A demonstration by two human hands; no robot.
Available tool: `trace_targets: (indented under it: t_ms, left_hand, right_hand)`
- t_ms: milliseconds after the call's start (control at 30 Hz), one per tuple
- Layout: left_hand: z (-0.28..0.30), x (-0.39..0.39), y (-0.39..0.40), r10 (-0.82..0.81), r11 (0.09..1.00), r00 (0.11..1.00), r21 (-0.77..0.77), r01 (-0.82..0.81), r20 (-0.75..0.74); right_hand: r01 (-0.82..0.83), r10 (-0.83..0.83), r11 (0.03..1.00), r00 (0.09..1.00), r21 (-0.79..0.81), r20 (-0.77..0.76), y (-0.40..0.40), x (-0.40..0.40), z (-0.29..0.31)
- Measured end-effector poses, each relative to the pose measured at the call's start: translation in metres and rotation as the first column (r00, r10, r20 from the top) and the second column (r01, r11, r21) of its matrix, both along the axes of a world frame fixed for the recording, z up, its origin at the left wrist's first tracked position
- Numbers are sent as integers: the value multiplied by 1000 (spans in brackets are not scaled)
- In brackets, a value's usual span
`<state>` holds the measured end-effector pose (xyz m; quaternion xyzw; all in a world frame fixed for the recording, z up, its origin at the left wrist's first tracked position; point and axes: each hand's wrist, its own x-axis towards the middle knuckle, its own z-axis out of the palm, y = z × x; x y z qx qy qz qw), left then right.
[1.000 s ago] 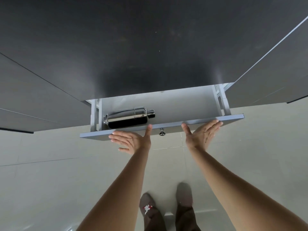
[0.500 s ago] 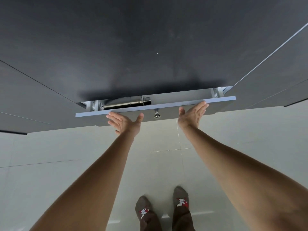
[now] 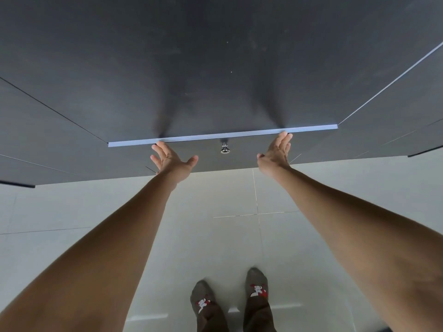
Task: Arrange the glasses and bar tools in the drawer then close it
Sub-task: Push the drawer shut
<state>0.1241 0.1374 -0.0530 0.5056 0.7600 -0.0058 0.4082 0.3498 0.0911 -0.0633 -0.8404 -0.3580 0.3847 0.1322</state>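
Against the drawer front (image 3: pixel 239 154), left hand (image 3: pixel 171 160) at nine o'clock of the knob (image 3: pixel 224 149), right hand (image 3: pixel 275 152) at three, are pressing spread-fingered and empty, sharing an even push.

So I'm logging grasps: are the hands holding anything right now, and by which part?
Nothing is held. The left hand and right hand are open and flat against the drawer front, either side of its knob.
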Motion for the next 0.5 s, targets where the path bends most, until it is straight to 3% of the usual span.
trace_targets:
  t_ms: [500]
  left_hand:
    - [10, -13, -1, -84, 995, 996, 48, 84, 14]
  right_hand:
    - [-183, 189, 977, 981, -112, 40, -3, 23, 11]
